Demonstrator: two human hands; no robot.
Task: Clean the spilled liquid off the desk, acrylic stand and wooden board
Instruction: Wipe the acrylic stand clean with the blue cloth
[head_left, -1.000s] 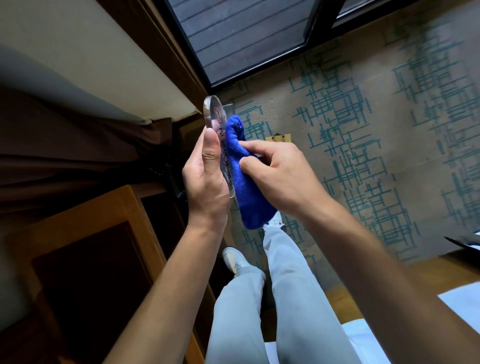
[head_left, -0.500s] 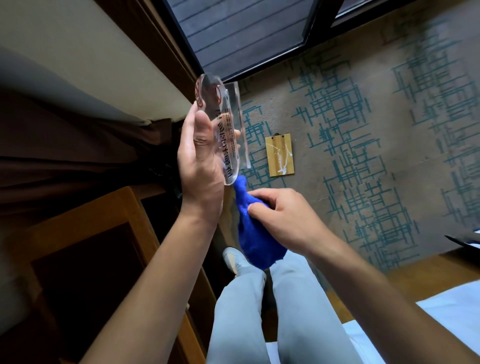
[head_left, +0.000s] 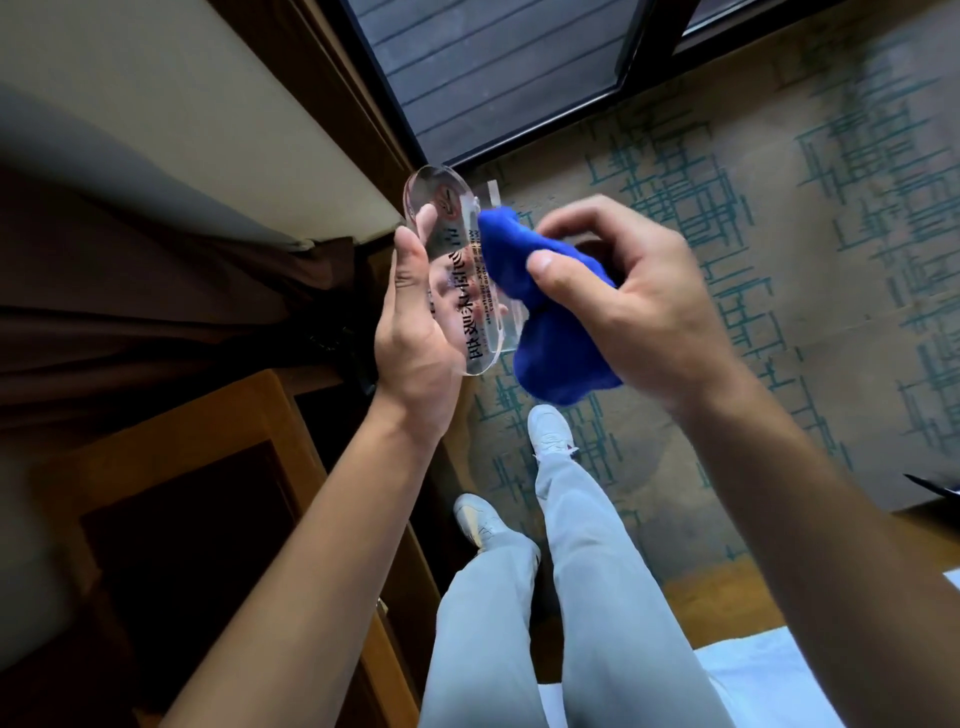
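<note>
Two legs in light trousers (head_left: 587, 597) stand on the patterned carpet (head_left: 831, 260). Up in the air above them, the left hand (head_left: 415, 332) grips the clear acrylic stand (head_left: 457, 270), and the right hand (head_left: 634, 301) clutches a bunched blue cloth (head_left: 540, 312) pressed against its face.

A beige carpet (head_left: 779, 218) patterned with teal lines is seen far right, a dark-framed window (head_left: 498, 67) beyond it, brown curtains (head_left: 156, 312) at left, and white sneakers (head_left: 550, 431) below.
</note>
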